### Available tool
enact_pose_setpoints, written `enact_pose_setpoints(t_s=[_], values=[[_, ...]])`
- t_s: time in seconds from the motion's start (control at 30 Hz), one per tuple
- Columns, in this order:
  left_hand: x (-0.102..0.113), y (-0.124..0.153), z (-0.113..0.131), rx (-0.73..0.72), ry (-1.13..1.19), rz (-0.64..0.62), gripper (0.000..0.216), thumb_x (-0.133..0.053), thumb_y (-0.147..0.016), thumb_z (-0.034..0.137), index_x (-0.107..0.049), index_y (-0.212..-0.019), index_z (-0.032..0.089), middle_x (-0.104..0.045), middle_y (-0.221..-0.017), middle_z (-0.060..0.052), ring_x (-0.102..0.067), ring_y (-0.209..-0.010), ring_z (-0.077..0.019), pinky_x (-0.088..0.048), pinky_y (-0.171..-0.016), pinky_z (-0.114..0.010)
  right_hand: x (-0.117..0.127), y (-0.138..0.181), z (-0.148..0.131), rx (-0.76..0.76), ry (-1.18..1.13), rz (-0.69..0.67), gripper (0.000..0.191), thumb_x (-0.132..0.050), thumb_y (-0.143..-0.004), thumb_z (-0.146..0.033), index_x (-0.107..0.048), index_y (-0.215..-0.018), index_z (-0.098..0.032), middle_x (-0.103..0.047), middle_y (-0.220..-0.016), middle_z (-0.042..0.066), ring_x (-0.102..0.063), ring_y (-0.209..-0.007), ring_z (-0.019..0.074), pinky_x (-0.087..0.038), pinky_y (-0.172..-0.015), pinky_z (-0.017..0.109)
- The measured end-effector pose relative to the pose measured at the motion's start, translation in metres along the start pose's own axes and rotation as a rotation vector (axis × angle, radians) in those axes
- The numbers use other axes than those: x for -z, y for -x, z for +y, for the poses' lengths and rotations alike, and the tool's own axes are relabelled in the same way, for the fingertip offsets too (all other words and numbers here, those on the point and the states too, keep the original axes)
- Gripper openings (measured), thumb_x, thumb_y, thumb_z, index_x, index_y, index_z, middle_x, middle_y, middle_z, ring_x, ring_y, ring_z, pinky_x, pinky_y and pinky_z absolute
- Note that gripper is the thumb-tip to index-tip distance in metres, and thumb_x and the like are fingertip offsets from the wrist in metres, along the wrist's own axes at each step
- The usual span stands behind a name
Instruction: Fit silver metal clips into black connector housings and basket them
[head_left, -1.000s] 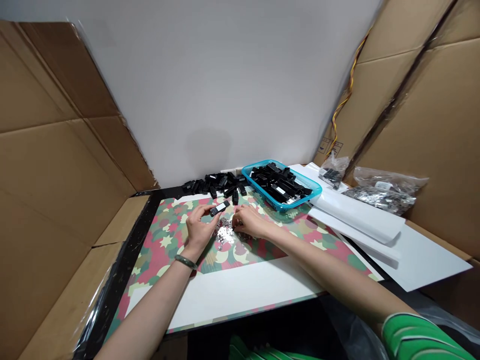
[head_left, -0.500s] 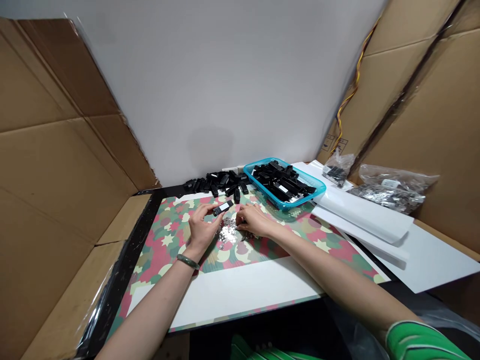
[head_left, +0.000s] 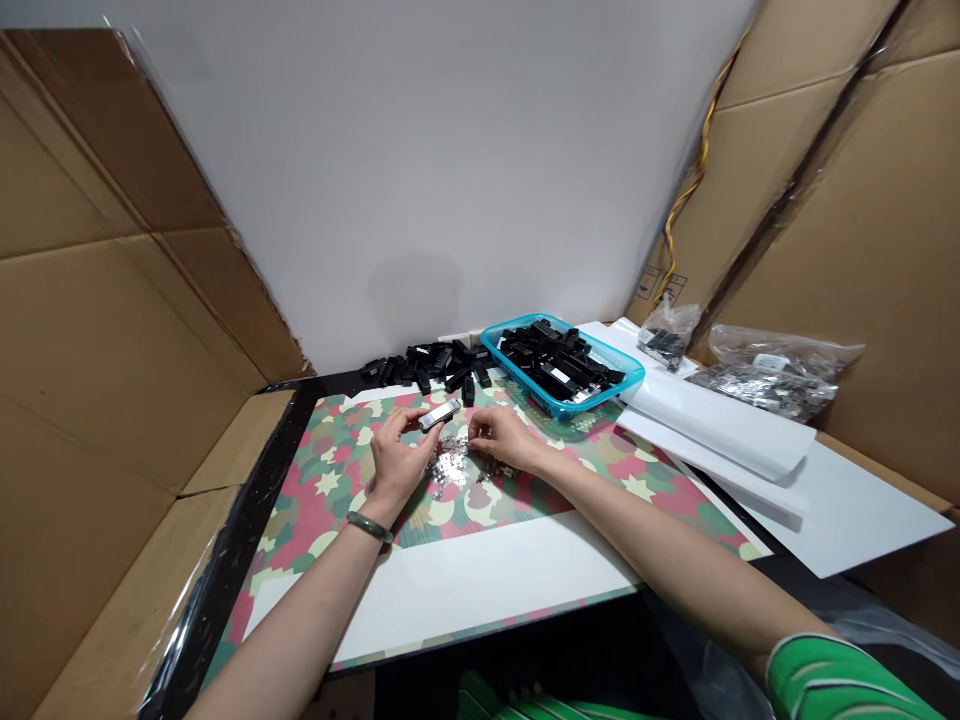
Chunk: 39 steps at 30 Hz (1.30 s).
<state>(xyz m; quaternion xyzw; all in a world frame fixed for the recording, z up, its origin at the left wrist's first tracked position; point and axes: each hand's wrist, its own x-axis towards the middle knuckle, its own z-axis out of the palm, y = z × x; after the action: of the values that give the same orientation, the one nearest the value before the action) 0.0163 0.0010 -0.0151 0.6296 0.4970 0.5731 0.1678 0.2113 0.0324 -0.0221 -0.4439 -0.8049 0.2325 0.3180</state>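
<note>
My left hand (head_left: 396, 450) grips a small black rectangular part (head_left: 439, 414) with a pale face, held just above the patterned mat (head_left: 330, 470). My right hand (head_left: 501, 440) is curled, its fingertips pinched over a heap of tiny shiny metal pieces (head_left: 448, 468) on the mat; what it pinches is too small to make out. The two hands are a few centimetres apart. A green bangle (head_left: 369, 525) is on my left wrist.
A pile of black parts (head_left: 427, 365) lies at the mat's far edge. A blue basket (head_left: 628, 381) with more black parts stands to the right. White sheets (head_left: 750, 440) and clear bags of parts (head_left: 772, 375) lie further right. Cardboard walls (head_left: 112, 330) enclose both sides.
The black part in my left hand has turned so its pale face shows more. My right hand has stayed over the metal pieces, shifting only slightly.
</note>
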Motion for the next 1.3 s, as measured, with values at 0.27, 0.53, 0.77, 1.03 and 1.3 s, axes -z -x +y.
enact_pose_setpoints(t_s=[0.27, 0.53, 0.77, 1.03, 1.3], values=[[-0.007, 0.001, 0.008, 0.661, 0.623, -0.12, 0.048, -0.075, -0.072, 0.032, -0.066, -0.116, 0.016, -0.069, -0.086, -0.004, -0.063, -0.059, -0.0119, -0.057, -0.061, -0.028, 0.002, 0.001, -0.01, 0.174, -0.245, 0.356, 0.009, -0.068, -0.08, -0.013, -0.068, -0.073, -0.019, -0.07, -0.071, 0.001, -0.062, -0.068, 0.0153, -0.045, -0.065, 0.026], [-0.008, 0.003, 0.022, 0.992, 0.848, -0.278, 0.002, -0.066, -0.075, 0.013, -0.067, -0.075, 0.011, -0.06, -0.063, 0.0, -0.057, -0.049, -0.0099, -0.059, -0.051, -0.024, -0.001, 0.003, -0.011, 0.118, -0.366, 0.409, 0.013, -0.07, -0.078, -0.022, -0.067, -0.091, -0.019, -0.07, -0.078, 0.003, -0.065, -0.07, 0.0171, -0.051, -0.066, 0.028], [-0.006, 0.002, 0.019, 0.988, 0.811, -0.309, 0.008, -0.069, -0.074, 0.016, -0.069, -0.081, 0.011, -0.063, -0.072, -0.003, -0.06, -0.056, -0.0117, -0.057, -0.047, -0.023, 0.001, 0.003, -0.011, 0.056, -0.404, 0.36, 0.018, -0.072, -0.074, -0.021, -0.063, -0.089, -0.017, -0.068, -0.075, 0.003, -0.065, -0.067, 0.0158, -0.051, -0.063, 0.027], [-0.006, 0.003, 0.015, 0.878, 0.762, -0.444, 0.026, -0.079, -0.067, 0.022, -0.071, -0.089, 0.013, -0.067, -0.078, -0.006, -0.061, -0.057, -0.0129, -0.057, -0.045, -0.023, 0.006, 0.004, -0.016, 0.078, -0.285, 0.319, 0.015, -0.065, -0.075, -0.011, -0.061, -0.088, -0.018, -0.067, -0.072, 0.0, -0.063, -0.063, 0.0131, -0.048, -0.059, 0.023], [-0.008, 0.005, 0.02, 0.902, 0.749, -0.432, 0.031, -0.08, -0.067, 0.02, -0.067, -0.094, 0.012, -0.067, -0.075, -0.004, -0.062, -0.053, -0.0122, -0.06, -0.048, -0.026, 0.008, 0.006, -0.017, 0.105, -0.214, 0.309, 0.013, -0.063, -0.075, -0.008, -0.062, -0.086, -0.016, -0.068, -0.072, 0.0, -0.064, -0.063, 0.0132, -0.045, -0.058, 0.022]])
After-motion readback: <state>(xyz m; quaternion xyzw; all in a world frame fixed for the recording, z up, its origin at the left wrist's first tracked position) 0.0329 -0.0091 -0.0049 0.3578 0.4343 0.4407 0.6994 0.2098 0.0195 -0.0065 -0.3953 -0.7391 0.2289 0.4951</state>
